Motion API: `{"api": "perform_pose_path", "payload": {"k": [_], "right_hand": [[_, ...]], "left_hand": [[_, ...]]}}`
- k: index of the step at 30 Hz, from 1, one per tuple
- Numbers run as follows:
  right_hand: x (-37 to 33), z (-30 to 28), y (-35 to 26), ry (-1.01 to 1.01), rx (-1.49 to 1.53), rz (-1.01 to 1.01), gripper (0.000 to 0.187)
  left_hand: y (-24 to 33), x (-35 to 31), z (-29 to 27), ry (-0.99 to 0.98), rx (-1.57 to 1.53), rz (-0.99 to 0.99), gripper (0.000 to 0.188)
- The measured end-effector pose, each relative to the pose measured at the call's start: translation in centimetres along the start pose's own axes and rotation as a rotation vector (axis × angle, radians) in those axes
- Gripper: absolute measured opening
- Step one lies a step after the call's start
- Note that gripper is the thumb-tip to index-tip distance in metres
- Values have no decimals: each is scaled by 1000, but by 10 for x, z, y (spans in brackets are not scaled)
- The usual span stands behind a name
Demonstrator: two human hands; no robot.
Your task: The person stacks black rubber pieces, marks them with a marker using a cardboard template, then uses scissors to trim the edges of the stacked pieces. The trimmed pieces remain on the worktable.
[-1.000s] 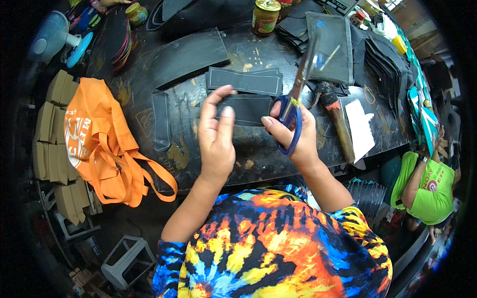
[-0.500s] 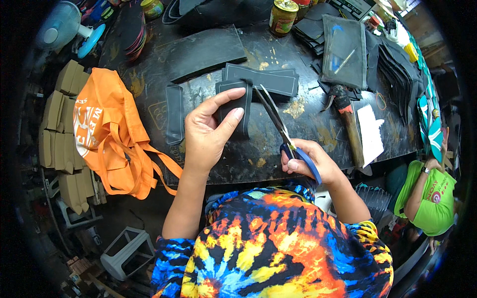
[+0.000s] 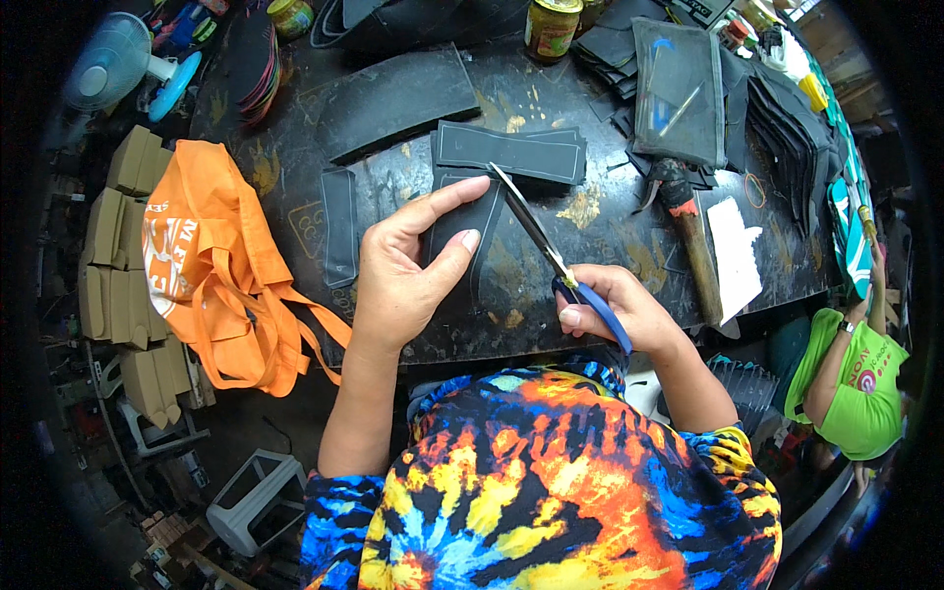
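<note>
My left hand [image 3: 401,265] holds a small black sheet piece [image 3: 454,224] with a pale line drawn near its edge. Thumb and forefinger lie at its near face, while the other fingers are mostly hidden behind the hand. In my right hand [image 3: 621,313] are scissors [image 3: 549,251] with dark blue handles, gripped through the loops. Their blades look nearly closed, tips at the upper right corner of the piece. Just beyond lies a stack of similar black pieces [image 3: 509,146] with pale outlines. Left of my left hand, another outlined black strip [image 3: 340,226] rests on the table.
The dark, worn table [image 3: 433,339] carries a thick black sheet stack [image 3: 398,103], a jar [image 3: 552,29], a zip pouch [image 3: 678,93], a wooden-handled tool [image 3: 695,256] and white paper [image 3: 735,261]. An orange bag [image 3: 221,265] hangs at the left. Another person in green [image 3: 855,383] is at right.
The scissor blades have come together, and their tips have moved up and left to the corner of the piece. The piece looks tilted flatter. The view has shifted slightly.
</note>
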State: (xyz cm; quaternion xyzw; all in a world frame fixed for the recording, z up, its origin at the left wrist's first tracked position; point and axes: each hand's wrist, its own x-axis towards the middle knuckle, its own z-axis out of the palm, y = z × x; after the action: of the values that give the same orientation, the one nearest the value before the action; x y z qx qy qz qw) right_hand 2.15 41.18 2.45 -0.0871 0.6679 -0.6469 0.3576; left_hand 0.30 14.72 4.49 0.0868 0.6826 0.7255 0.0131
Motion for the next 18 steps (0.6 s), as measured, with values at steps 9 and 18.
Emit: {"api": "perform_pose_path", "payload": {"k": [9,18], "right_hand": [[-5,5,-3,79,61,35,27],[35,8,-28,265,142,-178,29]], "left_hand": [[2,1,-1,-26,9,4,36],[18,13,1,-349,562,267,11]]}}
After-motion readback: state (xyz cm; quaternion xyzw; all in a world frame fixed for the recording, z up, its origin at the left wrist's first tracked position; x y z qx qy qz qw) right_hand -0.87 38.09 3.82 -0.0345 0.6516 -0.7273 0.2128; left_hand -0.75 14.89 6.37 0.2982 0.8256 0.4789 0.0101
